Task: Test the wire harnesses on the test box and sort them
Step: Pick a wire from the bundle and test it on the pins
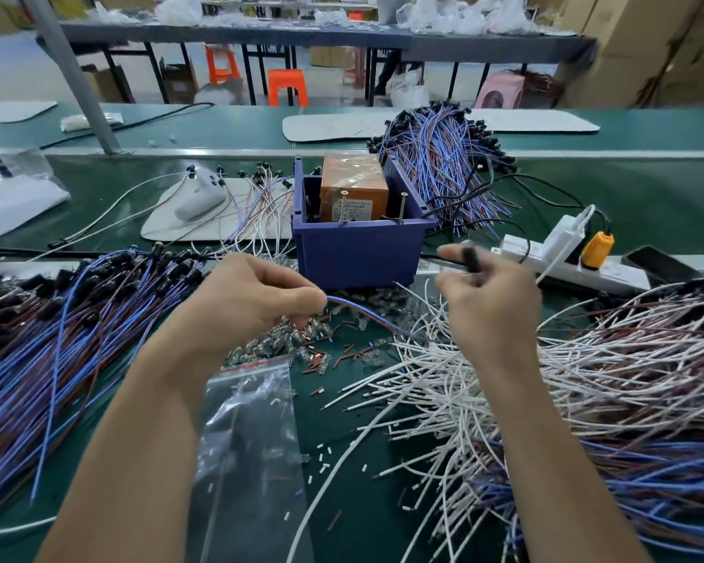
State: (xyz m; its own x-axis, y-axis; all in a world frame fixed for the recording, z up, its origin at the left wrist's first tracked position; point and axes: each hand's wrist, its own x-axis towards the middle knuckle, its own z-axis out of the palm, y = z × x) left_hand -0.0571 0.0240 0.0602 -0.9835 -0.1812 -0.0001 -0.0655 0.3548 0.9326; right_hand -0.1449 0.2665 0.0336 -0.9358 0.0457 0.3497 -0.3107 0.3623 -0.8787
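desk (647,197), green top, runs edge to edge w/ a metal rail across the back. biggest heap: right pile (610,359) of white, brown & blue wires, spilling to the right edge and near edge. left pile (58,331) of blue/brown harnesses w/ black plugs fills the left side to the frame edge. back pile (444,164) of the same sort sits behind and right of the blue bin (358,253), leaning on its far corner. bin sits centre, just beyond both hands; orange test box (352,188) stands inside it, 2 screws poking up at the front rim. white mat (204,221) left of the bin carries thin white harnesses. clear zip bag (248,420) lies flat btwn the forearms. power strip (565,262) right of the bin, near the right pile. only bare green up front: a narrow strip btwn bag and white wires, dotted w/ loose bits (301,343).

left hand (253,298) curled, pinching one blue wire (366,314) that slants down-right toward the right hand (488,306). right hand, blurred, fingers curled round a black plug (470,258) in front of the bin; can't tell if plug and wire join.
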